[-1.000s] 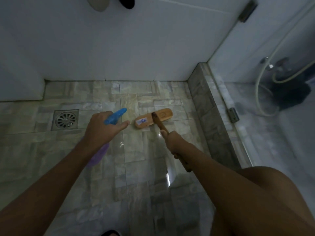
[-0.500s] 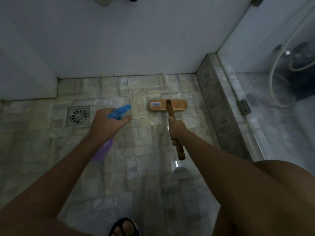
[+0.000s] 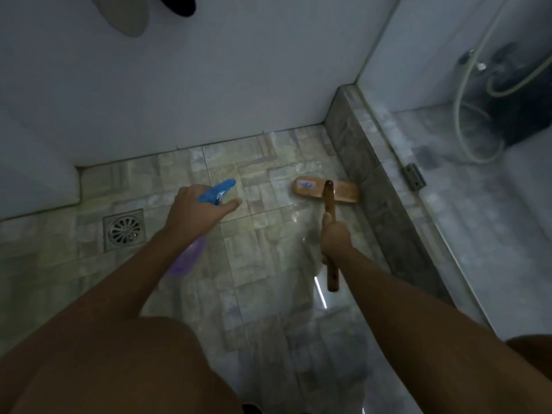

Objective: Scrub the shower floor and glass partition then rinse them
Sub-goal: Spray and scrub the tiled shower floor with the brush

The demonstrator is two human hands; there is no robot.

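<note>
1. There is a single wide-angle view, worn on the person's head, which looks forward and steeply down onto the tiled floor.
2. It faces the far wall, whose foot crosses the frame above the middle, slightly tilted.
3. The person's thigh fills the near left corner, very close to the lens.
4. At arm's reach, mid-frame, the left hand grips the spray bottle and the right hand grips the brush.
5. The drain lies to the left. The kerb and glass partition run along the right, from near to far.
</note>
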